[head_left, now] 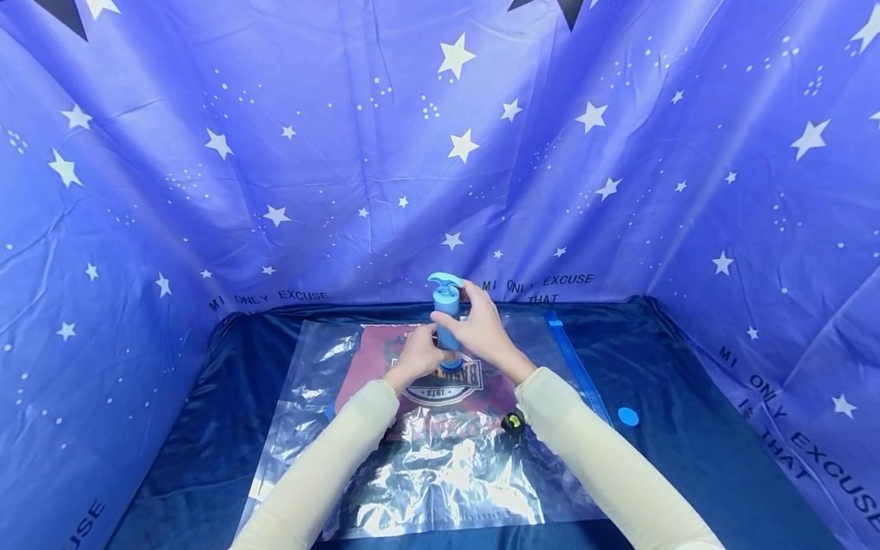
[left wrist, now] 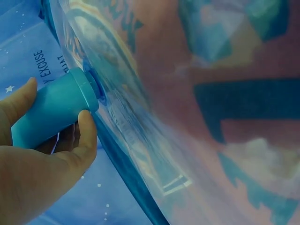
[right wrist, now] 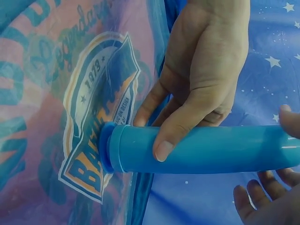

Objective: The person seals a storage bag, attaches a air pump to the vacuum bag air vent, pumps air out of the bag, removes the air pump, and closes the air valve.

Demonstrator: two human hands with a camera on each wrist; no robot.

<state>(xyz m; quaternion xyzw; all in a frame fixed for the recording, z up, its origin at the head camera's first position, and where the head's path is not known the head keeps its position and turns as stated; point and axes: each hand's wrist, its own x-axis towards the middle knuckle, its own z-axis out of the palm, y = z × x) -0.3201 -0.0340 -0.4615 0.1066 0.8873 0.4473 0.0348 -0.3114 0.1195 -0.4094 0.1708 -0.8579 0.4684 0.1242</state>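
Note:
A blue hand pump point(head_left: 448, 305) with a curved handle stands upright on a clear plastic storage bag point(head_left: 440, 489). Inside the bag lies a reddish printed garment point(head_left: 364, 367). The pump's lower end point(right wrist: 117, 147) meets a blue round valve point(right wrist: 106, 146) on the bag, over the garment's print. Low on the barrel, my left hand point(head_left: 418, 355) grips with thumb and fingers curled round it. Higher up, just under the handle, my right hand point(head_left: 481, 327) holds the barrel; only part of that hand shows at the right wrist view's edge.
A blue disc point(head_left: 629, 416) lies on the dark blue cloth point(head_left: 687, 473) right of the bag. Along the bag's right side runs a blue strip point(head_left: 577, 367). Close to the right sleeve sits a small black-and-yellow object point(head_left: 513, 422). Starry curtains point(head_left: 385, 168) hang behind and at both sides.

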